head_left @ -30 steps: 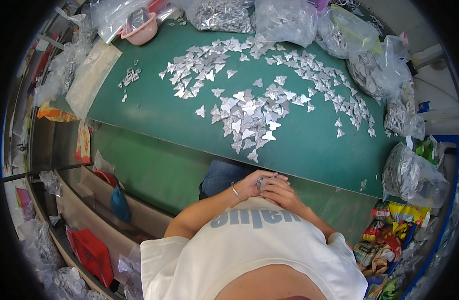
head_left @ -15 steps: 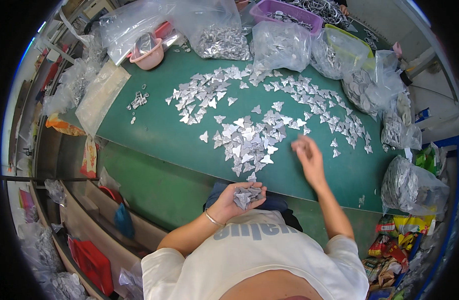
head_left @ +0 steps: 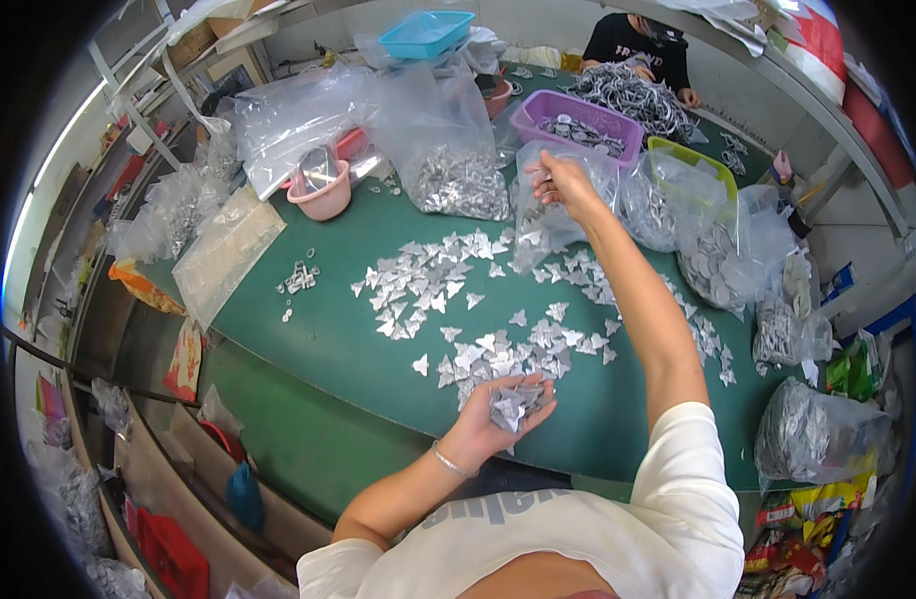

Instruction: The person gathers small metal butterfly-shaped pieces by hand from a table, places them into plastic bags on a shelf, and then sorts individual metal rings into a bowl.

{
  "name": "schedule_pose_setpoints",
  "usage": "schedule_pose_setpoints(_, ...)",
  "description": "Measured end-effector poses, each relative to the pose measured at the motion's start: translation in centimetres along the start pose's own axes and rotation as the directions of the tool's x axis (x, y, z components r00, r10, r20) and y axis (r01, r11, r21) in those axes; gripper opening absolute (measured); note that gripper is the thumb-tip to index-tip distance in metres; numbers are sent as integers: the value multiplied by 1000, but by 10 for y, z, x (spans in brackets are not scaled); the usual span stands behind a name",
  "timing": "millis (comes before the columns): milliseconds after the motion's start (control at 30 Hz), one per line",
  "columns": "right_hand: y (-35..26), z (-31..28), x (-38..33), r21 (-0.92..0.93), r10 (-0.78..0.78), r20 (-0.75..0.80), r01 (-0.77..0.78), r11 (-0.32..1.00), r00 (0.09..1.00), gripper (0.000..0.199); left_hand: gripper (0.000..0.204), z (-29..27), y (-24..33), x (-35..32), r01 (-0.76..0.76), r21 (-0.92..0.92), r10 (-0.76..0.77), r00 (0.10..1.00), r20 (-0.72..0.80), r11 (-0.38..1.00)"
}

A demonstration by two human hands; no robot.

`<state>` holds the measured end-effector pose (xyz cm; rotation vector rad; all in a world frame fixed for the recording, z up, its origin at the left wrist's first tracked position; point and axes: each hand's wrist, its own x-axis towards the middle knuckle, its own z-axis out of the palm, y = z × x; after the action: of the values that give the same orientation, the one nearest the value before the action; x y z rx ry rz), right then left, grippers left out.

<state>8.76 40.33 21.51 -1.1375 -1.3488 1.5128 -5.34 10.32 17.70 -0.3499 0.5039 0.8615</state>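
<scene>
My left hand [head_left: 500, 411] is cupped around a small stack of flat silver metal pieces [head_left: 518, 405], above the table's near edge. The pieces have a pointed, winged outline. Just beyond it lies a heap of the same pieces [head_left: 493, 357]. My right arm stretches across the table, and my right hand [head_left: 566, 188] is over a clear plastic bag [head_left: 588, 172] with metal parts in it. Its fingers are curled at the bag's upper part; whether they grip the plastic or a piece cannot be made out.
More pieces [head_left: 418, 280] spread over the green table [head_left: 328, 344]. Around its back stand a filled bag [head_left: 463, 185], a pink bowl [head_left: 321, 195], a purple basket [head_left: 578, 105] and a yellow-green basket [head_left: 712, 170]. Another person [head_left: 642, 50] sits at the far end.
My right hand has moved from beside the near heap, forward and left, to the clear bag. My left hand still holds its stack, now nearer the heap. The view has tilted up.
</scene>
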Motion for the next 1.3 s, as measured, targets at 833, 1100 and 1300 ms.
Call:
schedule_pose_setpoints(833, -75, -54, 3, -826, -478, -221, 97, 556, 850, 36, 31, 224, 125, 233, -673, 729, 448, 617, 647, -125)
schedule_pose_setpoints(1100, -70, -67, -8, -883, -457, -108, 126, 453, 883, 44, 21, 131, 149, 118, -170, -122, -179, 377, 909, -978)
schedule_pose_setpoints(1300, -73, -66, -35, -955, 213, 283, 256, 147, 935, 55, 18, 92, 199, 134, -243, -42, -136, 388, 912, -969)
